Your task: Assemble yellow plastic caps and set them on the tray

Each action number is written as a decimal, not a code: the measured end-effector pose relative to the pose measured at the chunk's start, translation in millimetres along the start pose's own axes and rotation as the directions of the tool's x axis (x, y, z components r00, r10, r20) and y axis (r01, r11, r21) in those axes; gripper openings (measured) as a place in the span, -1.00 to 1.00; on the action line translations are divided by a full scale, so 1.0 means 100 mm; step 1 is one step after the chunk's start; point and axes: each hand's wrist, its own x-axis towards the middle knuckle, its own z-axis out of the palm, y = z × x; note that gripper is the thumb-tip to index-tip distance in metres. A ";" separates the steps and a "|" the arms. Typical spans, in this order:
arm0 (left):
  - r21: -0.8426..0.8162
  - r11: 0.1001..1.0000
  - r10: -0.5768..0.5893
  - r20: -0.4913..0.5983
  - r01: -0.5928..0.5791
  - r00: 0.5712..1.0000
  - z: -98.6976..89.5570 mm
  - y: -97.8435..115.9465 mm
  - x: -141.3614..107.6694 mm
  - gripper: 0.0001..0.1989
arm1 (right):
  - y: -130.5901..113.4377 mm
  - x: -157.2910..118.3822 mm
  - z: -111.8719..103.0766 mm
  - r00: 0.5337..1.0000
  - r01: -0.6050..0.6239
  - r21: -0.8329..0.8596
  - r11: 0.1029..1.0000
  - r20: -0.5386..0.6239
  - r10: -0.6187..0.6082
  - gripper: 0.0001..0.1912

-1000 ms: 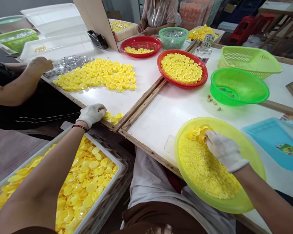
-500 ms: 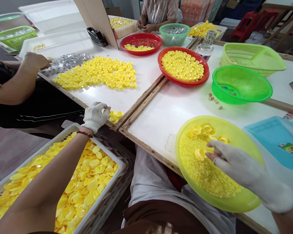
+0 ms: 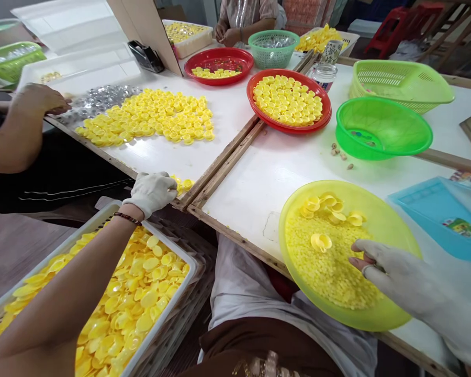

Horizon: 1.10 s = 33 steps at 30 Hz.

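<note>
My left hand [image 3: 153, 189], in a white fingerless glove, is closed at the table's near edge beside a few small yellow plastic cups [image 3: 184, 185]. Its fingertips are hidden, so what they hold does not show. Over the right side of a yellow basin [image 3: 392, 235] hovers my gloved right hand [image 3: 392, 267], thumb and fingers apart, with nothing in it. Pale yellow granules [image 3: 337, 272] fill much of the basin. One yellow cup [image 3: 321, 242] sits on the granules, left of my right fingertips. Several more cups [image 3: 329, 206] lie at the basin's far side.
A white crate [image 3: 186, 272] of yellow pieces stands low at my left. Red plates [image 3: 288, 128], a green bowl [image 3: 384, 131], a green basket [image 3: 404, 78] and a blue tray [image 3: 443, 214] are on the tables. A co-worker's hand [image 3: 43, 99] works at far left.
My right hand has drawn back to the right, away from the yellow cup, which now stays on the granules. My left hand remains at the table edge, its fingers turned further down.
</note>
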 end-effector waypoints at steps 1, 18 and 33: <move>-0.019 1.000 0.007 0.013 -0.007 1.000 -0.03 0.00 0.01 -0.74 | 0.03 -0.03 0.01 1.000 -0.001 -0.002 1.000 0.026 0.001 -0.68; -0.317 0.933 0.079 -0.282 -0.171 0.956 -0.15 0.50 0.05 -0.47 | -0.31 0.11 0.00 0.944 0.012 0.109 0.994 0.326 -0.047 -0.74; -0.297 0.504 0.651 -0.486 -0.811 0.583 -0.44 2.92 -0.78 -0.72 | -0.48 0.37 -0.22 0.978 0.205 0.283 0.937 -0.090 -0.187 -0.67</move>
